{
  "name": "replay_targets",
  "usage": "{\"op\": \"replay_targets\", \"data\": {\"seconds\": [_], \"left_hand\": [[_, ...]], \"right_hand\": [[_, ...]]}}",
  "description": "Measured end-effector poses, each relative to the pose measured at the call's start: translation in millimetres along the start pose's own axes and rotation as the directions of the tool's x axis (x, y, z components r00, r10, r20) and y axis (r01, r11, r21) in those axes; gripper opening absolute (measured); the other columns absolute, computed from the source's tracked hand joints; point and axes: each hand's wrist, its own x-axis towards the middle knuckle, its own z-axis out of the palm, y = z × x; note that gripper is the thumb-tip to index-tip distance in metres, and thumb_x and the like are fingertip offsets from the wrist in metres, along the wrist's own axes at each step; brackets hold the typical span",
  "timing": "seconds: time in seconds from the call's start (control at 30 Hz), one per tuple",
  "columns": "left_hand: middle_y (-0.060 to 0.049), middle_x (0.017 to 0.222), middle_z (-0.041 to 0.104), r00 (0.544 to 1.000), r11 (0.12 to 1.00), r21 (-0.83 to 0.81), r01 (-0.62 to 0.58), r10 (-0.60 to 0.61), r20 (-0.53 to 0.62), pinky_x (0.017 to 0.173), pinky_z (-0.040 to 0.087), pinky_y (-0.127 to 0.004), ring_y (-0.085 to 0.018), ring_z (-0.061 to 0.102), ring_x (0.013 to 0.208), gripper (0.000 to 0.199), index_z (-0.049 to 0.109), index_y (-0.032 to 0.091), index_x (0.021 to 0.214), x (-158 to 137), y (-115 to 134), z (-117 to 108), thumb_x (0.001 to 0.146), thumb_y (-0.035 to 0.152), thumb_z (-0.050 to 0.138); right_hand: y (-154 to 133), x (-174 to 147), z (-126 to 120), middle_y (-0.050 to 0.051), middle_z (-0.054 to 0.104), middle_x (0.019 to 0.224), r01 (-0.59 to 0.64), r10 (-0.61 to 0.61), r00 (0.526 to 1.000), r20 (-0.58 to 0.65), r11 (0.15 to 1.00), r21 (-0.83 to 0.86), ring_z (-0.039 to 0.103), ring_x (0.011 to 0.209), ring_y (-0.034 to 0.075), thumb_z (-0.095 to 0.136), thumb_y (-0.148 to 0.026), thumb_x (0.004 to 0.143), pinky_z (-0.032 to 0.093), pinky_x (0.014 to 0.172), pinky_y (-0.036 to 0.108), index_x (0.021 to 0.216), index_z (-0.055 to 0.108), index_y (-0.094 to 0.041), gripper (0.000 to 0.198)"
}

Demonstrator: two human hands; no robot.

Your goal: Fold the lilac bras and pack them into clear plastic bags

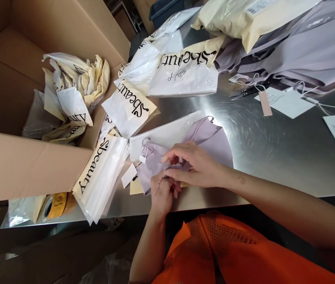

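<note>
A lavender garment (211, 138) with thin loops at its upper edge lies over a white plastic packet (167, 128) at the near edge of the metal table. A small white tag (129, 175) hangs on a string from its left side. My left hand (163, 193) has its fingers closed on the garment's near edge. Over the middle of the cloth, my right hand (195, 163) is curved, its thumb and forefinger apart, with the thumb close to my left hand. The fingers hide the part of the cloth beneath them.
An open cardboard box (52, 169) holding several packets stands at left. Printed packets (99, 177) lie beside it, with a tape roll (56, 205) near the edge. More lavender garments (309, 47), white tags (288, 102) and scissors (247, 92) lie at the back right.
</note>
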Motion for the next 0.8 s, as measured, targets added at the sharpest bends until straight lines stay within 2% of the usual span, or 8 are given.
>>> {"op": "replay_targets", "data": {"seconds": [0.1,0.17,0.27,0.33,0.47,0.57,0.67,0.8], "left_hand": [[-0.002,0.042,0.053,0.997,0.999,0.023,0.047,-0.048,0.052,0.037,0.026,-0.025,-0.010,0.038,0.033,0.026,0.054,0.020,0.047,-3.3,0.5,0.8,0.071,0.029,0.049],[-0.001,0.042,0.052,0.986,0.994,0.069,0.079,-0.088,0.139,0.037,0.025,-0.025,-0.010,0.038,0.034,0.022,0.055,0.020,0.047,-8.2,-0.9,2.2,0.068,0.025,0.049],[-0.001,0.043,0.051,0.945,0.988,0.106,0.109,-0.136,0.297,0.039,0.026,-0.024,-0.010,0.039,0.037,0.020,0.054,0.019,0.047,-16.6,-6.7,5.7,0.067,0.022,0.049],[0.000,0.042,0.049,0.941,0.990,0.061,0.129,-0.141,0.307,0.038,0.023,-0.024,-0.009,0.037,0.034,0.024,0.049,0.020,0.047,-19.2,-10.7,7.4,0.070,0.028,0.047],[0.000,0.036,0.046,0.962,0.982,-0.018,0.188,-0.180,0.206,0.033,0.015,-0.024,-0.009,0.031,0.027,0.029,0.042,0.022,0.047,-14.6,-11.2,4.9,0.069,0.040,0.047],[0.000,0.034,0.045,0.969,0.981,-0.032,0.193,-0.185,0.166,0.032,0.014,-0.024,-0.009,0.029,0.026,0.033,0.040,0.023,0.046,-10.5,-6.1,1.7,0.069,0.045,0.048],[0.000,0.033,0.040,0.976,0.988,0.013,0.151,-0.151,0.154,0.033,0.016,-0.024,-0.009,0.029,0.028,0.041,0.040,0.022,0.042,-10.4,-1.6,2.7,0.074,0.047,0.048],[-0.001,0.036,0.041,0.977,0.992,0.087,0.097,-0.111,0.182,0.038,0.021,-0.025,-0.009,0.032,0.035,0.043,0.042,0.021,0.039,-13.2,-1.5,10.9,0.078,0.039,0.046]], "right_hand": [[0.1,1.4,-2.5,-0.001,0.068,0.077,0.003,-0.007,1.000,0.029,0.992,0.128,0.059,0.072,0.012,0.062,-0.026,0.089,0.040,0.078,0.029,0.080,0.066,-0.019,0.012],[4.7,4.3,-10.4,-0.001,0.065,0.071,-0.062,0.082,0.995,-0.063,0.963,0.263,0.058,0.066,0.011,0.063,-0.030,0.088,0.043,0.073,0.029,0.074,0.064,-0.018,0.018],[13.4,10.0,-31.3,0.000,0.062,0.070,-0.145,0.302,0.896,-0.326,0.892,0.428,0.057,0.064,0.012,0.068,-0.044,0.085,0.044,0.065,0.028,0.074,0.061,-0.018,0.028],[15.2,11.9,-43.1,0.000,0.061,0.068,-0.158,0.338,0.857,-0.390,0.891,0.427,0.057,0.064,0.013,0.066,-0.050,0.086,0.045,0.066,0.028,0.075,0.061,-0.019,0.034],[7.0,8.7,-42.1,0.003,0.065,0.072,-0.147,0.172,0.983,-0.059,0.940,0.308,0.061,0.067,0.014,0.047,-0.054,0.097,0.044,0.066,0.027,0.077,0.068,-0.017,0.046],[1.3,4.1,-26.5,0.003,0.070,0.087,-0.026,-0.007,0.984,0.180,0.983,0.184,0.064,0.080,0.015,0.057,-0.041,0.094,0.044,0.072,0.027,0.089,0.071,-0.019,0.027],[2.2,0.4,-9.4,0.001,0.068,0.078,0.012,-0.026,0.988,0.154,0.996,0.090,0.060,0.072,0.013,0.059,-0.030,0.092,0.041,0.072,0.027,0.079,0.068,-0.019,0.019],[6.6,-3.3,7.8,-0.002,0.050,0.057,-0.054,0.054,0.999,0.000,0.998,0.014,0.044,0.055,0.010,0.048,-0.039,0.096,0.033,0.065,0.028,0.060,0.052,-0.017,0.043]]}}
